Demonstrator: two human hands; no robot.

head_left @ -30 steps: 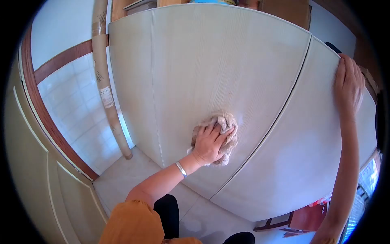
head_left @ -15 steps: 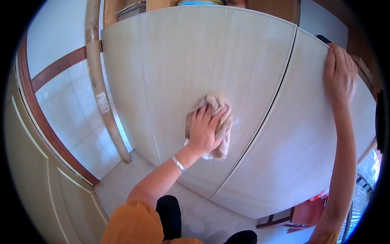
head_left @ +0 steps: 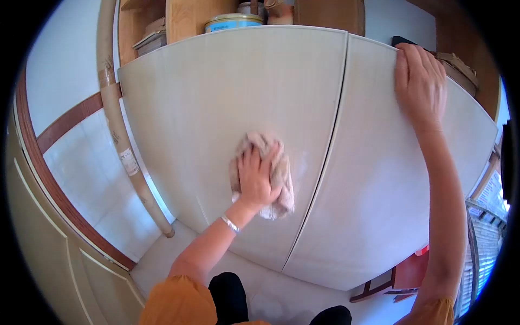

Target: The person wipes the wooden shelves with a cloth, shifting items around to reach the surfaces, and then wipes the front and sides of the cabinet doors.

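Note:
My left hand (head_left: 257, 176) presses a crumpled beige cloth (head_left: 281, 187) against the pale wood-grain cabinet door (head_left: 227, 92). Its fingers lie over the folds, and part of the cloth bunches out around them. A silver bracelet (head_left: 230, 224) circles that wrist. Up at the right, my right hand (head_left: 422, 81) is hooked over the top edge of the adjoining panel (head_left: 379, 162); the fingertips are partly hidden behind that edge. A dark narrow seam (head_left: 330, 138) runs between door and panel, to the right of the cloth.
Behind the top edge are wooden shelves (head_left: 181, 21) with a blue round tin (head_left: 234, 23). A long cardboard tube (head_left: 122, 141) leans at the left, near a panelled door (head_left: 49, 244). Low at the right stands a reddish-brown wooden stool (head_left: 409, 273). My dark-clad knees (head_left: 228, 298) show below.
The view has shifted, showing more of the shelves. My left hand and the cloth have moved slightly across the door, nearer its top and the seam. My right hand keeps its place on the edge.

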